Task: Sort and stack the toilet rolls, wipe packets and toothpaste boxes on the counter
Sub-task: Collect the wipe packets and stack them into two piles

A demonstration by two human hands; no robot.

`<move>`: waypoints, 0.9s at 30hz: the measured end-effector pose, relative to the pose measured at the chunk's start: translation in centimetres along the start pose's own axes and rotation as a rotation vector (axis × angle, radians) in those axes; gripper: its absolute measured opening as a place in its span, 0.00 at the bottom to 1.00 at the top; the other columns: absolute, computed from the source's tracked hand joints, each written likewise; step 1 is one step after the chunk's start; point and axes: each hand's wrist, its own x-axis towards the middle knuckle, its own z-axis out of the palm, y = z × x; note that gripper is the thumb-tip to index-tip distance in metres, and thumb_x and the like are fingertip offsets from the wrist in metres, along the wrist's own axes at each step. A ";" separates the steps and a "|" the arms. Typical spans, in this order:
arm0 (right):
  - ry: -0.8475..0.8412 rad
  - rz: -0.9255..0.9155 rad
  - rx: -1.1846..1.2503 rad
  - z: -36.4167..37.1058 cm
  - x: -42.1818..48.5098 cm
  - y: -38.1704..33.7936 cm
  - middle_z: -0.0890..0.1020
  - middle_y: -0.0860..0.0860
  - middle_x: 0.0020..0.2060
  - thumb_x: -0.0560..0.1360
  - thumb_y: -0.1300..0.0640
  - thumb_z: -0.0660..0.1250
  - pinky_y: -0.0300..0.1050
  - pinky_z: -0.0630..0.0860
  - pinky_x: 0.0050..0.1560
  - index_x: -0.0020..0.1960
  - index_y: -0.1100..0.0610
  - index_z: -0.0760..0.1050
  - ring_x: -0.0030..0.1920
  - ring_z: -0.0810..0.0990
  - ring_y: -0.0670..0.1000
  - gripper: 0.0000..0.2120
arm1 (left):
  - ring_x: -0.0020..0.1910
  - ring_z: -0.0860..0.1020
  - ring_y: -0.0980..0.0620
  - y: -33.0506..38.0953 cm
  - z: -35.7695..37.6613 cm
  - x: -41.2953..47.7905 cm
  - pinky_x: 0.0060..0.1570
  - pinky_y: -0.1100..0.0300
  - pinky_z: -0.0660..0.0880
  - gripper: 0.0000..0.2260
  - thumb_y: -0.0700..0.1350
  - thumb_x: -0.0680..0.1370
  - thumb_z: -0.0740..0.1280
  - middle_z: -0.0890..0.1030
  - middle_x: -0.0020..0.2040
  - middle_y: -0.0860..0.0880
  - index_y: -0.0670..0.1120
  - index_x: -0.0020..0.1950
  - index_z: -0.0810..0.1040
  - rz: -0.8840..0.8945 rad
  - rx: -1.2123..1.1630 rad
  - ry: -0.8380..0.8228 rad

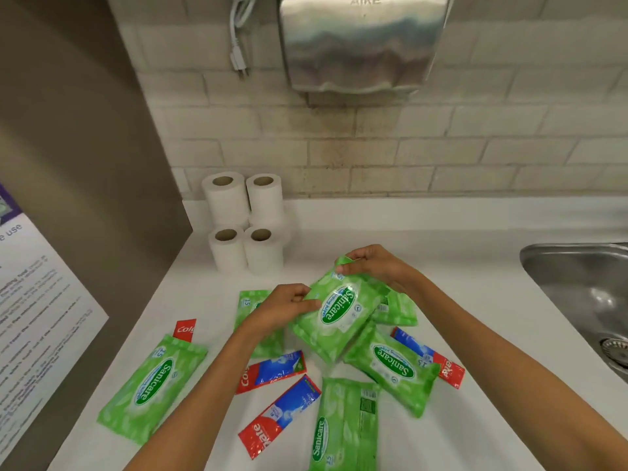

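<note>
My left hand [283,305] and my right hand [375,265] both pinch one green Sanicare wipe packet [336,317], held tilted above the counter. My left hand grips its left edge, my right hand its top corner. Several more green wipe packets lie scattered: one at the front left [153,385], one under my left hand [249,304], one to the right [394,372], one at the front [346,426]. Red and blue toothpaste boxes [272,370] [282,414] [430,356] lie among them. White toilet rolls [246,219] stand stacked in the back left corner.
A steel sink [584,300] is set into the white counter [492,385] on the right. A metal hand dryer [360,42] hangs on the tiled wall above. A printed notice [30,317] is on the grey panel at left.
</note>
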 end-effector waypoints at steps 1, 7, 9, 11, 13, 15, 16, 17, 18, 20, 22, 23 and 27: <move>0.039 0.009 0.034 -0.8 0.3 0.3 0.82 0.54 0.42 0.70 0.61 0.73 0.35 0.78 0.38 0.54 0.63 0.79 0.39 0.80 0.48 0.14 | 0.41 0.80 0.51 0.1 0.6 0.5 0.43 0.64 0.77 0.04 0.39 0.75 0.68 0.82 0.45 0.44 0.42 0.49 0.79 -0.010 -0.030 0.015; 0.178 0.073 0.173 -4.6 1.8 4.1 0.81 0.59 0.48 0.74 0.60 0.68 0.39 0.74 0.39 0.51 0.57 0.78 0.37 0.77 0.48 0.06 | 0.38 0.80 0.50 -0.6 3.2 4.4 0.38 0.61 0.76 0.02 0.40 0.75 0.68 0.82 0.41 0.44 0.42 0.45 0.79 -0.160 -0.175 0.172; 0.246 0.052 0.203 -5.8 2.4 5.0 0.80 0.55 0.45 0.75 0.62 0.66 0.39 0.74 0.40 0.53 0.59 0.77 0.37 0.75 0.48 0.07 | 0.37 0.79 0.49 -0.3 3.8 5.9 0.39 0.60 0.75 0.03 0.39 0.75 0.68 0.81 0.40 0.45 0.41 0.47 0.79 -0.201 -0.265 0.239; 0.304 0.035 0.229 -6.7 3.0 5.7 0.79 0.54 0.43 0.75 0.60 0.67 0.39 0.73 0.39 0.54 0.61 0.76 0.36 0.75 0.49 0.08 | 0.37 0.78 0.50 0.2 4.1 7.5 0.38 0.60 0.74 0.01 0.38 0.75 0.67 0.80 0.39 0.45 0.42 0.45 0.78 -0.229 -0.323 0.302; 0.321 0.031 0.231 -7.5 3.7 6.2 0.78 0.55 0.43 0.75 0.57 0.67 0.40 0.73 0.38 0.54 0.60 0.76 0.37 0.76 0.49 0.09 | 0.36 0.77 0.51 1.2 4.1 9.5 0.35 0.60 0.73 0.03 0.37 0.76 0.66 0.79 0.39 0.45 0.43 0.43 0.77 -0.243 -0.345 0.349; 0.337 0.018 0.216 -8.1 4.4 6.6 0.79 0.57 0.44 0.75 0.57 0.67 0.40 0.73 0.38 0.55 0.61 0.76 0.38 0.77 0.50 0.11 | 0.35 0.76 0.51 2.2 4.1 11.4 0.31 0.60 0.74 0.02 0.36 0.76 0.66 0.79 0.38 0.45 0.40 0.47 0.77 -0.251 -0.367 0.389; 0.354 0.012 0.210 -8.5 4.9 6.9 0.79 0.57 0.44 0.75 0.57 0.67 0.40 0.73 0.38 0.55 0.61 0.77 0.38 0.77 0.50 0.11 | 0.34 0.76 0.51 2.6 4.1 12.5 0.28 0.61 0.75 0.04 0.35 0.76 0.65 0.78 0.37 0.45 0.40 0.50 0.76 -0.254 -0.382 0.407; 0.371 0.005 0.208 -8.8 5.4 7.1 0.79 0.57 0.44 0.75 0.57 0.67 0.40 0.73 0.38 0.56 0.62 0.77 0.38 0.77 0.51 0.11 | 0.34 0.76 0.51 3.0 4.1 13.5 0.24 0.63 0.76 0.06 0.34 0.76 0.65 0.77 0.36 0.45 0.40 0.52 0.75 -0.256 -0.405 0.422; 0.383 0.000 0.200 -9.1 5.8 7.3 0.79 0.57 0.43 0.75 0.57 0.67 0.40 0.73 0.37 0.56 0.62 0.77 0.38 0.77 0.51 0.12 | 0.33 0.75 0.51 3.5 4.1 14.4 0.21 0.66 0.75 0.07 0.33 0.76 0.65 0.77 0.36 0.45 0.39 0.52 0.75 -0.254 -0.418 0.437; 0.401 -0.001 0.179 -9.6 6.8 7.8 0.80 0.56 0.43 0.75 0.57 0.67 0.39 0.73 0.36 0.57 0.63 0.77 0.37 0.77 0.50 0.13 | 0.33 0.75 0.51 3.8 4.0 16.4 0.21 0.66 0.75 0.09 0.31 0.75 0.64 0.77 0.36 0.44 0.36 0.55 0.76 -0.252 -0.405 0.456; 0.413 0.001 0.152 -10.0 7.6 8.2 0.81 0.56 0.43 0.75 0.56 0.67 0.39 0.72 0.36 0.57 0.62 0.77 0.37 0.78 0.50 0.14 | 0.33 0.74 0.51 3.7 4.1 18.4 0.28 0.62 0.75 0.11 0.32 0.75 0.65 0.78 0.40 0.44 0.34 0.57 0.76 -0.266 -0.376 0.463; 0.416 0.003 0.149 -10.2 8.0 8.4 0.81 0.55 0.43 0.75 0.55 0.68 0.39 0.72 0.37 0.57 0.61 0.77 0.37 0.78 0.50 0.14 | 0.33 0.74 0.52 3.4 4.1 19.3 0.31 0.61 0.73 0.11 0.32 0.75 0.65 0.78 0.42 0.43 0.34 0.56 0.76 -0.274 -0.360 0.472; 0.422 0.018 0.124 -11.1 9.3 9.0 0.82 0.55 0.43 0.74 0.55 0.68 0.40 0.73 0.39 0.56 0.60 0.77 0.38 0.78 0.50 0.13 | 0.33 0.73 0.51 2.3 4.3 21.9 0.32 0.60 0.71 0.03 0.33 0.74 0.66 0.78 0.40 0.44 0.38 0.43 0.78 -0.309 -0.288 0.491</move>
